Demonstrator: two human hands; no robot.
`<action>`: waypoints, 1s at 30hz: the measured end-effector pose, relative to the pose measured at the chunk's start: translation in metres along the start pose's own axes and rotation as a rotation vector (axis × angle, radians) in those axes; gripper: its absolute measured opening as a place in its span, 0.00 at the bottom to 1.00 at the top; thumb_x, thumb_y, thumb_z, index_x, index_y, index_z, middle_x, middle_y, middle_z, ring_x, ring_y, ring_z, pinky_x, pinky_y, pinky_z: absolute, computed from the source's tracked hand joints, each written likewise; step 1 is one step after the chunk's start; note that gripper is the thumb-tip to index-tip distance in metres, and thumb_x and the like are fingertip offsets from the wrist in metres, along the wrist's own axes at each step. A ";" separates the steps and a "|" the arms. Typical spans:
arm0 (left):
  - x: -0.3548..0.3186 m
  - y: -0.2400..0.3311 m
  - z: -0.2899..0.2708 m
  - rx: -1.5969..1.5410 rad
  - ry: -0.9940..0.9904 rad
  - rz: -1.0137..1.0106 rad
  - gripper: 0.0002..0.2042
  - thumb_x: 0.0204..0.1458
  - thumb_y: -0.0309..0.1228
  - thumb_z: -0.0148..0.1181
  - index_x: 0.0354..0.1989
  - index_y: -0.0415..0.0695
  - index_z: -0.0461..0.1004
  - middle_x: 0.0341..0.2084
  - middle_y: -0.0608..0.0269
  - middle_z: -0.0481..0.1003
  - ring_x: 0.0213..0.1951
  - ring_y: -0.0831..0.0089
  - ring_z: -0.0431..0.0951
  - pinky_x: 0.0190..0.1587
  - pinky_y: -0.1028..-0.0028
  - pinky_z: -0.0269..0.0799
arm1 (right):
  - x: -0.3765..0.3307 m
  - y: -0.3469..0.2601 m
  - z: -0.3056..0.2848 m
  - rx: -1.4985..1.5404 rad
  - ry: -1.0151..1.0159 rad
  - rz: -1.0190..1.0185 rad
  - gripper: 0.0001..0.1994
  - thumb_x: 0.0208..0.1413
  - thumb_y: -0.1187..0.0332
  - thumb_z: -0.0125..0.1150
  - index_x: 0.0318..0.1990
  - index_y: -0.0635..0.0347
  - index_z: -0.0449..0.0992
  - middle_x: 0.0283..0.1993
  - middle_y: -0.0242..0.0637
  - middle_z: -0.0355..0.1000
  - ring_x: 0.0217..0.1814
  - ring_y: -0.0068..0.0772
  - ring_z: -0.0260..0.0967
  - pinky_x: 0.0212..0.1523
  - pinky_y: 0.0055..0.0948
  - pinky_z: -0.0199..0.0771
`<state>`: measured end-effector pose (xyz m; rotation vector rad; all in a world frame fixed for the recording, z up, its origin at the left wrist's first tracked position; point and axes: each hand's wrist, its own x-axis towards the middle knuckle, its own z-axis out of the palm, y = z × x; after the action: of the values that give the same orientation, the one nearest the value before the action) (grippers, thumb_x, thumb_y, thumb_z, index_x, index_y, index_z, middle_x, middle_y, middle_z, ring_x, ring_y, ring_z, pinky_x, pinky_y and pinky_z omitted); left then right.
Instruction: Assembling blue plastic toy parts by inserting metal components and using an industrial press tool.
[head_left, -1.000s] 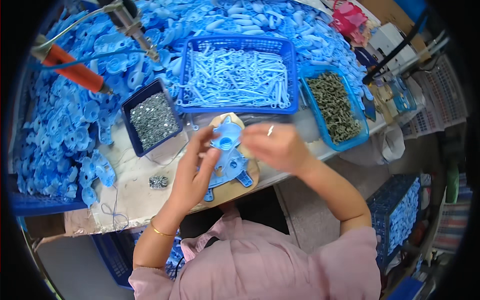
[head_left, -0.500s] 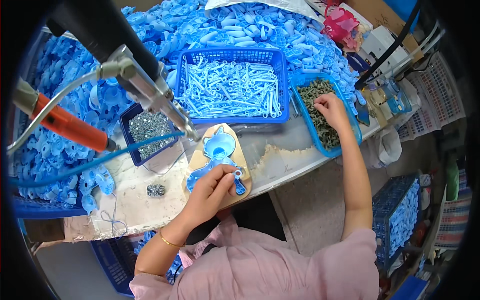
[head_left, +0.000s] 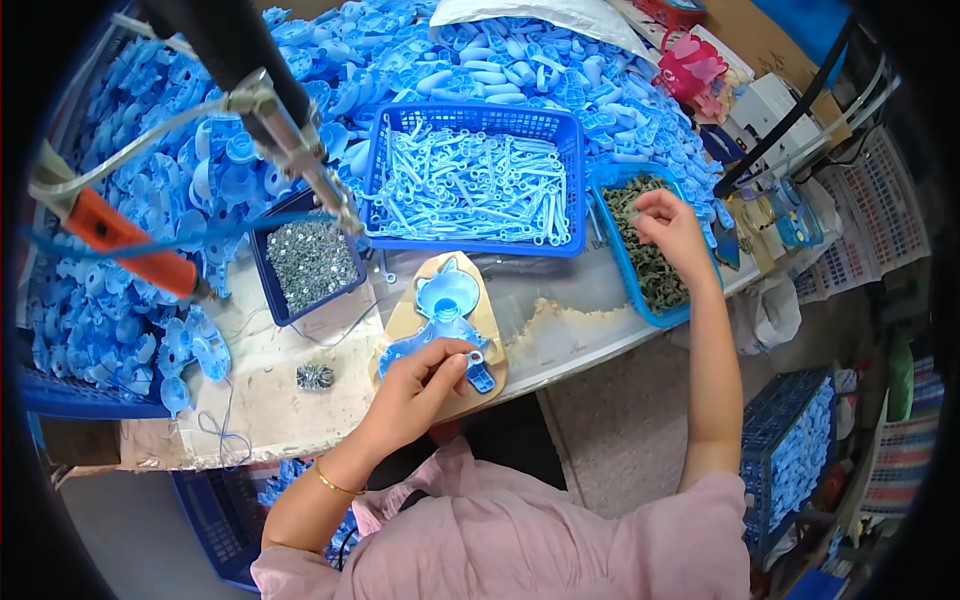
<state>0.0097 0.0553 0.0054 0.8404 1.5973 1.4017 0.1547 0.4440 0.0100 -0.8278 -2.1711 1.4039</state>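
On the table in front of me a blue plastic toy shell (head_left: 447,296) lies in a tan, rounded-triangular holder (head_left: 488,320). Over its lower part, my left hand (head_left: 420,388) pinches a small light blue link with a ring end (head_left: 476,357); fingers hide the rest of it. My right hand (head_left: 675,232) is above a bright blue tray (head_left: 640,300) of small dark grey-green parts (head_left: 660,275). Its fingertips are drawn together, and whatever is between them is too small to make out.
A blue basket (head_left: 480,245) of ring-ended links stands behind the holder. Left of it sits a dark blue bin (head_left: 285,318) of small metal pieces. An orange power driver (head_left: 135,245) and a metal-tipped tool (head_left: 300,150) hang at left. Blue shells (head_left: 230,170) are heaped behind.
My right hand has risen a little from the dark parts, its fingers still together. The left hand keeps its pinch over the shell. The whole view has shifted slightly.
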 end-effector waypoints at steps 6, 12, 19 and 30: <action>0.008 0.006 0.002 0.021 0.079 0.024 0.09 0.66 0.32 0.53 0.47 0.41 0.67 0.24 0.67 0.74 0.31 0.82 0.75 0.36 0.78 0.68 | -0.056 -0.088 0.097 0.116 -0.522 -0.026 0.06 0.60 0.74 0.60 0.41 0.63 0.81 0.37 0.26 0.77 0.37 0.16 0.69 0.40 0.20 0.69; 0.010 0.007 0.001 0.028 0.041 0.069 0.07 0.66 0.28 0.54 0.45 0.39 0.66 0.27 0.69 0.72 0.31 0.85 0.72 0.35 0.81 0.67 | -0.079 -0.094 0.137 0.200 -0.780 -0.066 0.07 0.64 0.71 0.60 0.45 0.63 0.79 0.39 0.27 0.76 0.39 0.16 0.69 0.41 0.21 0.70; 0.004 0.002 0.000 0.158 0.084 0.112 0.08 0.63 0.29 0.58 0.42 0.38 0.67 0.30 0.66 0.75 0.33 0.82 0.75 0.37 0.78 0.70 | -0.083 -0.102 0.149 0.169 -0.778 0.112 0.06 0.64 0.72 0.60 0.44 0.64 0.78 0.36 0.27 0.75 0.35 0.15 0.69 0.36 0.19 0.70; -0.006 -0.002 -0.007 0.319 0.019 0.071 0.09 0.63 0.33 0.59 0.44 0.40 0.75 0.28 0.61 0.76 0.29 0.76 0.75 0.34 0.74 0.71 | -0.082 -0.101 0.146 0.195 -0.966 0.107 0.06 0.61 0.73 0.61 0.42 0.66 0.78 0.36 0.32 0.76 0.38 0.19 0.71 0.39 0.24 0.72</action>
<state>0.0056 0.0468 0.0046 1.0797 1.8513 1.2223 0.0970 0.2592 0.0419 -0.1702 -2.5635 2.3639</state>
